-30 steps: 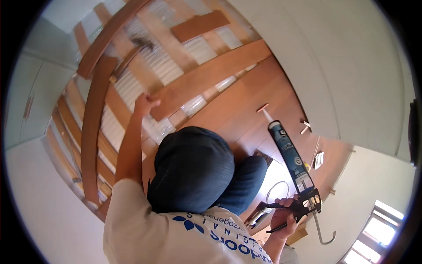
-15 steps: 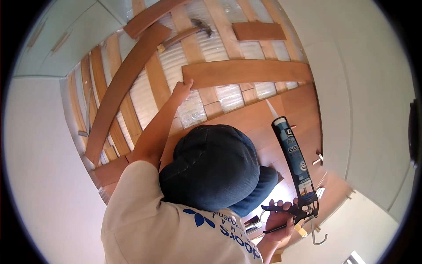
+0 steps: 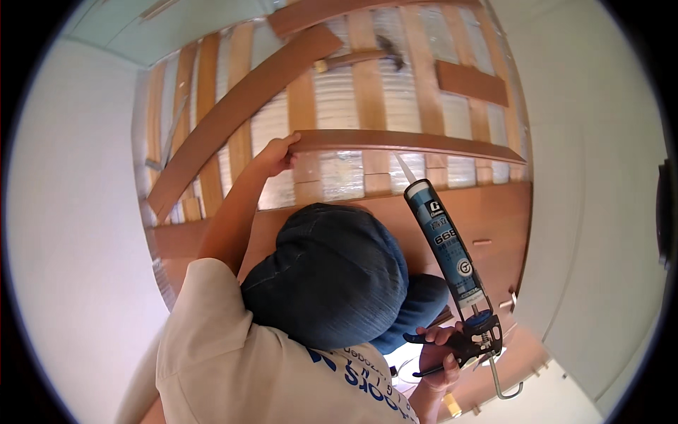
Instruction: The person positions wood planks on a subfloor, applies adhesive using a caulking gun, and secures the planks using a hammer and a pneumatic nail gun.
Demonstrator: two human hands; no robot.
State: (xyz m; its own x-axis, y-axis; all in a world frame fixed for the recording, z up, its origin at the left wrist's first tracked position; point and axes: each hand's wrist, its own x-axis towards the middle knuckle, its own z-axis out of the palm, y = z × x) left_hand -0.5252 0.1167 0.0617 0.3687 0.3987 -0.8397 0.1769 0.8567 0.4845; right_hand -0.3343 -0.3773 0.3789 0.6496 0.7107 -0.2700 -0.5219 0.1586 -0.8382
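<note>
Plank (image 3: 402,140): tilted above slats (image 3: 302,102), left end gripped by left hand (image 3: 277,156). Caulk gun (image 3: 452,258): on plank's near side, gripped by right hand (image 3: 441,353) (squeeze cannot be told). Floorboards (image 3: 487,212): laid, same side. Slats: mostly uncovered beyond plank.

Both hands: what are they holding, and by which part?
Left hand: a brown plank, by its left end. Right hand: a caulking gun, by its handle.

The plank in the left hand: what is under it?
Wooden battens and shiny sheeting show on both sides of the plank; what lies directly beneath is covered.
</note>
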